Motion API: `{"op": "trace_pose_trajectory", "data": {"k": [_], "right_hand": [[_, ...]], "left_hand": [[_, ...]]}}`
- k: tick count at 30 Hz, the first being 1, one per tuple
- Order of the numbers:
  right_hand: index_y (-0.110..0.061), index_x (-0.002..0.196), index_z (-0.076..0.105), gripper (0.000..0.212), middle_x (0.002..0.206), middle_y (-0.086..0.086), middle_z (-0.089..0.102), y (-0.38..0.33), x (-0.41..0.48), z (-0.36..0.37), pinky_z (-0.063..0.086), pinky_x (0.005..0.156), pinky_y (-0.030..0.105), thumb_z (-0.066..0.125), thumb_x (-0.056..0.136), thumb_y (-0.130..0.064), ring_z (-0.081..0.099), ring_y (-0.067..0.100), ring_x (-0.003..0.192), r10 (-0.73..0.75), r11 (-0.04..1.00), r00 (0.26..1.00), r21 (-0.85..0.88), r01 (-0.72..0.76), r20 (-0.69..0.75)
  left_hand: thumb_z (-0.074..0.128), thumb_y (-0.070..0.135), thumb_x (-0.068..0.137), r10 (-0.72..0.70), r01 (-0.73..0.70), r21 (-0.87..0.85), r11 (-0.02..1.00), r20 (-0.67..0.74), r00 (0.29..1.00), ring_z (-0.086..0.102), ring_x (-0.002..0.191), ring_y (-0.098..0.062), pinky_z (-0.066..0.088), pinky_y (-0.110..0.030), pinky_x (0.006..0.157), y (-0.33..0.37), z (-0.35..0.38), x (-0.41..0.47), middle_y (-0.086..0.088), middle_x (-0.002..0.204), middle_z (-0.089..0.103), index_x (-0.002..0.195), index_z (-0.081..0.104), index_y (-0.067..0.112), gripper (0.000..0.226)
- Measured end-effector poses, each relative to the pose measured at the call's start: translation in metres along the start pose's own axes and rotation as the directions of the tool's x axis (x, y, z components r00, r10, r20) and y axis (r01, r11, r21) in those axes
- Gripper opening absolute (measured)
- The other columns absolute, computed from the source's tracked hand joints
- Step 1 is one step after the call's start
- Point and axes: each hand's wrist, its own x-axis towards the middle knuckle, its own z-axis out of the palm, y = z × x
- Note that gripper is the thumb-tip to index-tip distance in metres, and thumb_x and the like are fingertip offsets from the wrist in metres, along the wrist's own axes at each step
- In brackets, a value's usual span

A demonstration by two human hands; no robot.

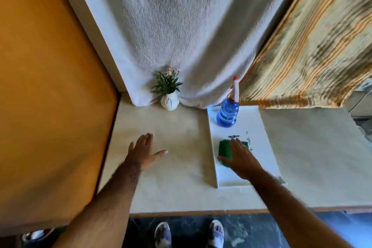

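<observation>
1. Head view (the only one): the right hand (pixel 241 157) lay flat on the green cloth (pixel 223 148). Fingers were straight and together, thumb spread to the left. It pressed the cloth down w/o curling round it, so released, not grasping.
2. The cloth was on the white board (pixel 261 125), approx. in the middle part and nearer to the board's left edge. The hand hid the right part of it; folded ridges showed at the left.
3. Key relation: the dark stain (pixel 234 137) sat on the board just beyond the cloth's far edge, i.e. straight ahead of the fingertips, away from the person. Some small specks lay more to the right.
4. So the wipe, in my judgement, needed a push fwd and a little right, along the forearm's line, not sideways.
5. The cloth's long axis seemed to run near-to-far, same as the fingers, but the hand covered too much to be sure.
6. The left hand (pixel 143 151) rested flat on the table (pixel 171 183), fingers straight, holding nothing, well apart from the board on its left side. The right hand was clearly the nearer one.
7. The blue spray bottle (pixel 227 115) stood at the board's far left corner, beyond the stain; a too long push could perhaps meet it.
</observation>
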Motion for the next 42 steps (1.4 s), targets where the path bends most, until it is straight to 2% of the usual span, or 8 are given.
{"op": "trace_pose_trajectory", "data": {"k": [6, 11, 20, 23, 26, 35, 38, 42], "right_hand": [[-0.004, 0.160, 0.001, 0.106, 0.170, 0.010, -0.003, 0.004, -0.016, 0.041, 0.002, 0.127, 0.041, 0.023, 0.088, -0.079, -0.006, 0.024, 0.156, 0.042, 0.996, 0.998, -0.080, -0.045, -0.043], [-0.008, 0.161, 0.000, 0.101, 0.170, 0.008, -0.003, 0.001, -0.017, 0.050, 0.001, 0.127, 0.041, 0.023, 0.090, -0.077, -0.008, 0.021, 0.156, 0.063, 0.998, 0.993, -0.010, -0.064, -0.098], [-0.023, 0.159, 0.016, 0.106, 0.166, 0.007, 0.026, 0.003, 0.083, -0.058, 0.019, 0.117, 0.032, 0.067, 0.080, -0.073, 0.023, 0.008, 0.146, 0.273, 0.810, 0.876, 0.587, 0.015, -0.398], [-0.023, 0.135, 0.051, 0.076, 0.128, 0.002, 0.064, -0.004, 0.120, -0.085, 0.049, 0.106, 0.042, 0.083, 0.074, -0.057, 0.059, 0.010, 0.114, 0.264, 0.728, 0.856, 0.674, 0.126, -0.445], [-0.023, 0.125, 0.062, 0.060, 0.100, -0.002, 0.074, -0.007, 0.144, -0.090, 0.059, 0.092, 0.040, 0.090, 0.073, -0.034, 0.071, 0.013, 0.093, 0.238, 0.632, 0.890, 0.758, 0.162, -0.389], [-0.022, 0.115, 0.072, 0.033, 0.071, 0.004, 0.067, -0.020, 0.154, -0.094, 0.060, 0.073, 0.036, 0.074, 0.083, -0.013, 0.068, 0.017, 0.064, 0.384, 0.452, 0.797, 0.848, 0.278, -0.466], [-0.033, 0.098, 0.076, 0.025, 0.073, 0.016, 0.071, -0.040, 0.146, -0.109, 0.062, 0.074, 0.045, 0.074, 0.081, -0.014, 0.071, 0.032, 0.068, 0.307, 0.441, 0.847, 0.854, 0.277, -0.433], [-0.017, 0.105, 0.075, 0.026, 0.078, 0.001, 0.074, -0.090, 0.147, -0.100, 0.057, 0.061, 0.024, 0.079, 0.080, -0.013, 0.068, 0.010, 0.059, 0.163, 0.528, 0.954, 0.839, 0.132, -0.252]], "left_hand": [[0.036, 0.082, 0.092, -0.001, 0.004, 0.102, 0.995, -0.030, 1.000, -0.002, 0.164, -0.019, 0.010, -0.054, 0.132, -0.019, 0.063, 0.001, -0.003, 0.179, -0.007, 0.167, 0.002, 0.013, 0.107], [-0.015, 0.096, 0.070, 0.053, -0.034, 0.142, 0.989, -0.131, 0.990, 0.006, 0.164, -0.027, 0.007, -0.061, 0.129, -0.029, 0.086, 0.005, -0.009, 0.177, 0.001, 0.167, 0.003, 0.011, 0.130], [0.013, 0.085, 0.092, 0.128, -0.091, 0.174, 0.981, -0.218, 0.968, 0.032, 0.157, -0.033, 0.025, -0.066, 0.124, -0.039, 0.103, 0.009, -0.015, 0.172, 0.028, 0.163, 0.027, 0.005, 0.107], [0.014, 0.086, 0.092, 0.138, -0.095, 0.185, 0.978, -0.235, 0.962, 0.031, 0.158, -0.032, 0.022, -0.064, 0.125, -0.042, 0.107, 0.012, -0.014, 0.173, 0.025, 0.164, 0.021, 0.007, 0.107], [0.015, 0.086, 0.092, 0.136, -0.090, 0.190, 0.978, -0.246, 0.960, 0.030, 0.158, -0.031, 0.024, -0.064, 0.126, -0.044, 0.111, 0.013, -0.013, 0.174, 0.025, 0.165, 0.020, 0.008, 0.106], [0.017, 0.086, 0.092, 0.161, -0.100, 0.201, 0.974, -0.315, 0.936, 0.025, 0.160, -0.029, 0.021, -0.063, 0.127, -0.046, 0.117, 0.014, -0.012, 0.175, 0.022, 0.166, 0.016, 0.010, 0.106], [0.016, 0.086, 0.093, 0.152, -0.089, 0.206, 0.974, -0.314, 0.937, 0.022, 0.160, -0.029, 0.022, -0.064, 0.128, -0.045, 0.117, 0.013, -0.011, 0.175, 0.019, 0.166, 0.015, 0.011, 0.105], [0.020, 0.084, 0.093, 0.149, -0.081, 0.210, 0.974, -0.328, 0.933, 0.022, 0.160, -0.028, 0.021, -0.062, 0.127, -0.044, 0.115, 0.011, -0.011, 0.174, 0.019, 0.165, 0.018, 0.010, 0.104]]}}
